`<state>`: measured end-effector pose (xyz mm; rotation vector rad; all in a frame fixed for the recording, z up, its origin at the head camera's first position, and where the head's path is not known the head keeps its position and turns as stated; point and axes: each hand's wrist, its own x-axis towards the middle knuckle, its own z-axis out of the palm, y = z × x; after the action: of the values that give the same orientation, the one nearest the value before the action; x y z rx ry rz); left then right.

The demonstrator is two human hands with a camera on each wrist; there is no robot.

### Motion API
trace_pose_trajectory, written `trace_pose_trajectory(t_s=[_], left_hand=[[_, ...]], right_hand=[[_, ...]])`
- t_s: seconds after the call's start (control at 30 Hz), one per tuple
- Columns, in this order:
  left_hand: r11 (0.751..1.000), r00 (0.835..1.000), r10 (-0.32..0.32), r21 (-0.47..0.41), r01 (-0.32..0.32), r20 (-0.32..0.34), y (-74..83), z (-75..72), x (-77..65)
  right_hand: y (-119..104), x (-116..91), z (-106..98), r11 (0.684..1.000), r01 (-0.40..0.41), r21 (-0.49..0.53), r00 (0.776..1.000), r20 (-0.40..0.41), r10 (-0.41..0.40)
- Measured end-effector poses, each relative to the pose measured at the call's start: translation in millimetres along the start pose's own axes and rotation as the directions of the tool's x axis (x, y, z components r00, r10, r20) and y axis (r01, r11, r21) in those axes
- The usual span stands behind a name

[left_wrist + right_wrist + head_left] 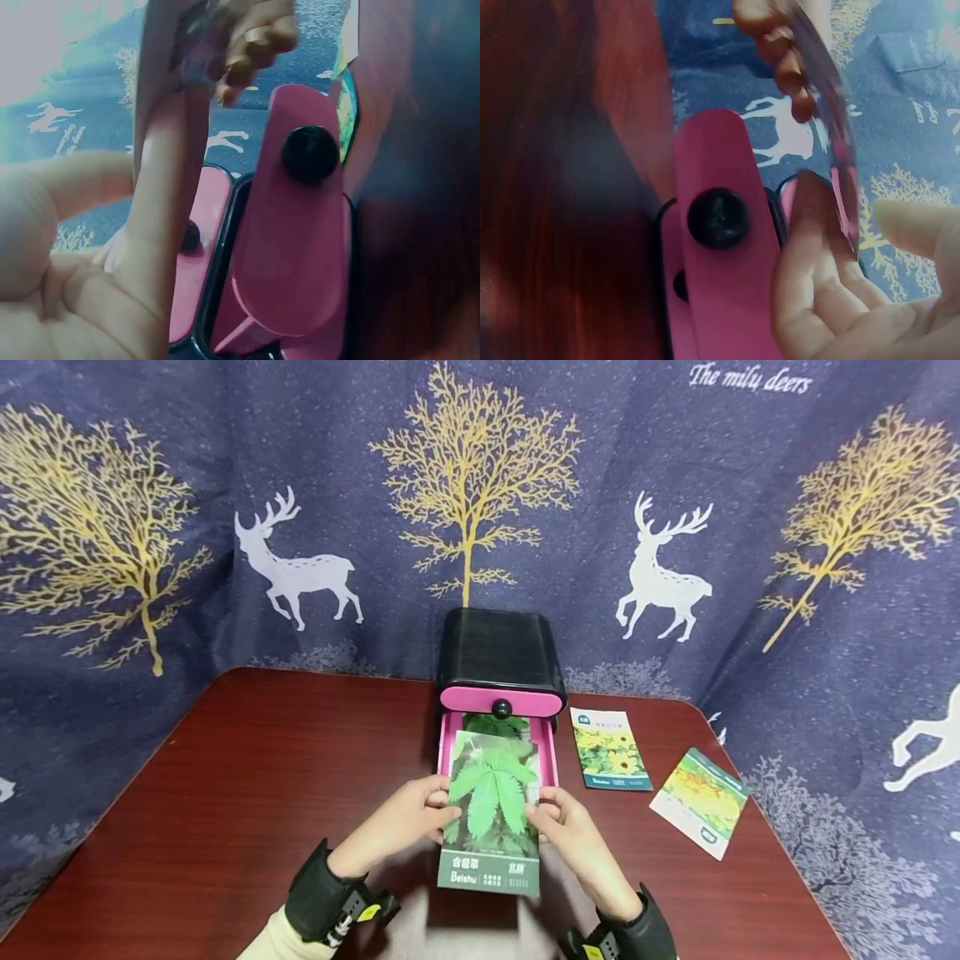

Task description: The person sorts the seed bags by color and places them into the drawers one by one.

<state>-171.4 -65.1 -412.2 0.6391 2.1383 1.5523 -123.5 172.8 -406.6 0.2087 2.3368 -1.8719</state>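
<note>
Both hands hold a seed packet (491,852) with a green leaf picture, one hand at each long side. My left hand (411,818) pinches its left edge between thumb and fingers, and my right hand (576,837) pinches the right edge. The packet is raised over a pulled-out pink drawer (551,762), overlapping most of it in the head view. A dark leafy print (491,723) shows inside the drawer behind the packet. From the right wrist, the packet (832,97) appears edge-on and slightly bowed, above the pink drawer front (727,300) with its black knob (718,217).
The drawer belongs to a black box (498,647) at the table's back edge; its upper pink drawer (480,699) is closed. To the right lie a yellow-flower packet (612,752) and an orange-and-yellow packet (701,802) on the reddish wooden table (225,802). A deer-print cloth hangs behind.
</note>
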Motion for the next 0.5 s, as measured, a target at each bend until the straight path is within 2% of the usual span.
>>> trace_pose_trajectory(t_s=[0.13, 0.37, 0.5], left_hand=[[0.999, 0.997, -0.038, -0.04, 0.035, -0.061, 1.9, -2.0, 7.5], [0.986, 0.991, -0.078, -0.155, 0.061, -0.107, 3.6, -2.1, 13.6], [0.988, 0.99, -0.078, -0.142, 0.062, -0.115, 3.1, -1.9, 20.7]], right_hand=[[-1.9, 1.7, 2.8, 1.0, -0.026, -0.009, 0.999, 0.044, 0.026], [-7.9, 12.9, 2.6, 0.994, -0.026, -0.104, 0.999, -0.04, 0.022], [-10.0, 21.4, 2.0, 0.997, -0.02, -0.075, 0.998, -0.054, 0.016]])
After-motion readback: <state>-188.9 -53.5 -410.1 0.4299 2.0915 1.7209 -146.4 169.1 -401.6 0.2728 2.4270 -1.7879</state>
